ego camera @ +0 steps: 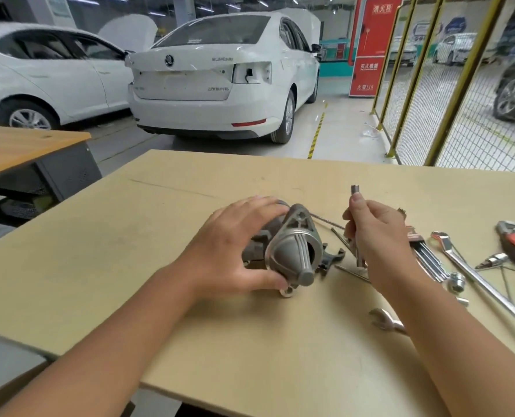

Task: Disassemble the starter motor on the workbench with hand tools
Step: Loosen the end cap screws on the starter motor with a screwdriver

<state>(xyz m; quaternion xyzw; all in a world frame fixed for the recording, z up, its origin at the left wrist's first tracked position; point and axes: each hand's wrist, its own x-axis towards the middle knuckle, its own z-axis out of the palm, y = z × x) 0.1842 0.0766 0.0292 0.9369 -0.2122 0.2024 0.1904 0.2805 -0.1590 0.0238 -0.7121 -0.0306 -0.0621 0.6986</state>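
Left hand point(235, 245) atop starter motor point(292, 254)

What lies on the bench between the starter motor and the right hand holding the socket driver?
In the head view, thin metal rods and a dark forked lever lie on the workbench between the starter motor and the right hand.

The starter motor point(292, 254) looked matt grey cast metal; right of it, wrenches point(473, 275) shone glossy chrome; the workbench point(250, 341) looked smooth matt board.
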